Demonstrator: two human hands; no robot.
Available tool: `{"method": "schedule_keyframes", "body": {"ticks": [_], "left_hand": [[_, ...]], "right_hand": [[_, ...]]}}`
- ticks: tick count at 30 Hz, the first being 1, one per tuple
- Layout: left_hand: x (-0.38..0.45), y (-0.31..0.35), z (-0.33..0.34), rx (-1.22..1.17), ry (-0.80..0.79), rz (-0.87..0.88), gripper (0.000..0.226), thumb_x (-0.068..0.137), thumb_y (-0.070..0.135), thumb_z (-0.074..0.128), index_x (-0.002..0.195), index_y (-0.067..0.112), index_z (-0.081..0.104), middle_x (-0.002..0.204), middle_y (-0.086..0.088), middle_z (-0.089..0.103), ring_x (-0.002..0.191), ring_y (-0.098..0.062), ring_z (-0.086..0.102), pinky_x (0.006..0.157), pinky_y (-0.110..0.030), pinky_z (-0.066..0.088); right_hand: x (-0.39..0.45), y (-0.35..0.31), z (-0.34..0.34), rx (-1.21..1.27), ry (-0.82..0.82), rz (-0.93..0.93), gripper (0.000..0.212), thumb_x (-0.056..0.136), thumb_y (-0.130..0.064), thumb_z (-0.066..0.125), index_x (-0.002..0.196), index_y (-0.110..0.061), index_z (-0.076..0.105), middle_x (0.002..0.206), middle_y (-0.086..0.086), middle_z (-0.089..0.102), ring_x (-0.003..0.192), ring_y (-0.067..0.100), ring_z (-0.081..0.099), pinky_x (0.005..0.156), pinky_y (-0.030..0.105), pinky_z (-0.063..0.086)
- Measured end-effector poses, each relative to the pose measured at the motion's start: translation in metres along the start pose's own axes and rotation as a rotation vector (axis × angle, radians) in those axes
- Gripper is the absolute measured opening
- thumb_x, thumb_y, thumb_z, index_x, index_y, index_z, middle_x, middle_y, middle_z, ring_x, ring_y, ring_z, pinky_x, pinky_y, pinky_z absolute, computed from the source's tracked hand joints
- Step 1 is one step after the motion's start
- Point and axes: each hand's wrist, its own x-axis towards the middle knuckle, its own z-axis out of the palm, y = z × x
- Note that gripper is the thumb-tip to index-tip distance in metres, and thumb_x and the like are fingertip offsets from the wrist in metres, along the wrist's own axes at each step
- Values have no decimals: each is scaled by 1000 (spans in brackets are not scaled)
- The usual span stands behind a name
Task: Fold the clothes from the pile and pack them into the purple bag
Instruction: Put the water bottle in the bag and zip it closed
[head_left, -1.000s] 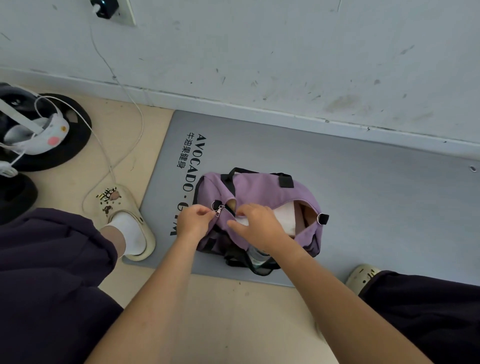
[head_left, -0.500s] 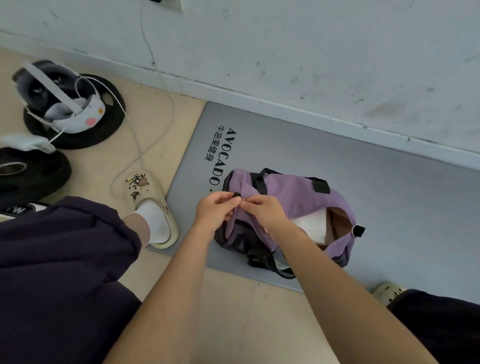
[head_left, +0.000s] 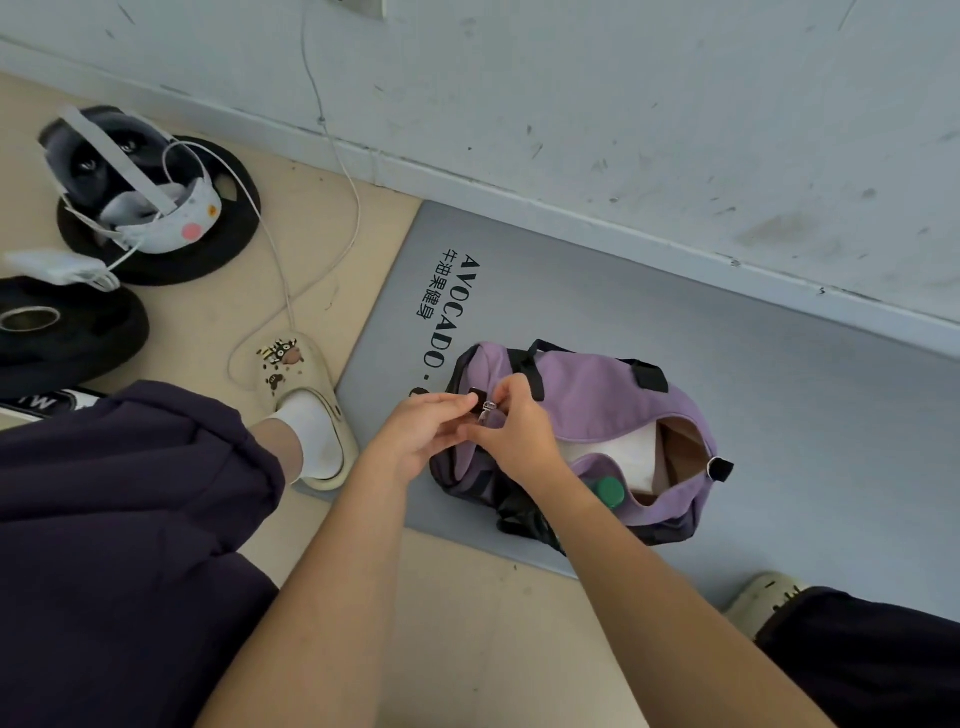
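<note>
The purple bag (head_left: 582, 400) lies on a grey mat (head_left: 779, 405), its top unzipped at the right end. White folded cloth (head_left: 618, 452) and a brown lining show inside, and a green bottle cap (head_left: 609, 491) sticks out at the near side. My left hand (head_left: 421, 431) pinches the black tab at the bag's left end. My right hand (head_left: 511, 431) pinches the metal zipper pull (head_left: 487, 408) right beside it. Both hands touch at the left end of the zipper.
A headset (head_left: 130, 176) rests on a black weight plate (head_left: 161, 254) at the far left, with another plate (head_left: 67, 327) nearer. White cables (head_left: 343, 171) run along the floor to the wall. My slippered feet (head_left: 306, 405) flank the mat; the wall (head_left: 571, 104) stands just behind.
The view has shifted left, so the bag sits further right. My right hand moved from the bag's opening to the left end and now pinches the zipper pull beside my left hand.
</note>
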Motion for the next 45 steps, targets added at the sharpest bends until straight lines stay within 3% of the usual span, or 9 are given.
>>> {"method": "schedule_keyframes", "body": {"ticks": [4,8,11,15,20,24,28,39,45], "left_hand": [[0,0,-1,27,0,-4,6,88,19,72,89,14,70,87,-4,76,78,-11,72,73,-24,53],[-1,0,2,45,34,4,5,88,21,73,88,16,70,84,0,76,78,-8,71,71,-23,51],[-2,0,3,31,68,1,5,88,19,72,85,17,70,79,1,75,74,-9,70,70,-24,50],[-2,-4,4,-18,124,9,6,94,15,65,88,14,67,74,2,70,69,-8,62,60,-17,50],[-1,-7,10,18,108,37,7,97,10,60,92,12,65,77,-1,63,68,-7,59,58,-16,53],[-1,-10,9,9,89,21,6,96,10,62,91,11,66,77,-1,68,68,-8,63,60,-17,54],[-1,-11,9,-14,58,10,6,95,10,62,91,10,66,75,-1,71,64,-7,67,60,-18,55],[0,-9,10,-51,90,8,5,96,10,61,92,10,65,79,-4,69,66,-10,64,61,-19,56],[1,-4,13,-36,123,32,4,94,10,64,93,7,65,81,-7,71,71,-16,67,62,-23,57]], "right_hand": [[4,-3,-3,-82,3,-22,34,83,-19,74,98,-10,45,75,-7,55,63,4,50,54,14,40],[4,-12,-9,-314,-16,-101,25,89,-19,64,104,-9,48,88,7,66,79,25,64,66,37,52],[4,-18,-6,-522,-8,-149,22,91,-19,59,107,-9,48,88,9,66,77,29,61,67,39,52],[4,-15,-8,-59,-41,-30,16,87,-6,66,103,-8,66,74,4,63,70,15,56,66,16,44],[-3,-7,-14,402,-67,149,24,90,8,57,108,-1,71,86,12,67,80,15,58,77,18,50],[-4,-8,-14,533,-115,206,20,88,3,65,107,4,67,102,19,71,92,20,67,87,23,55],[0,-10,-12,172,-119,167,24,79,-8,78,97,-14,62,76,-1,53,65,6,49,60,13,46],[5,-10,-21,-61,-46,5,16,89,-13,68,105,-16,69,72,-4,63,72,9,59,74,21,49],[1,-14,-13,-946,-12,-397,21,95,-6,46,115,-6,50,95,8,64,82,28,64,61,32,38]]}}
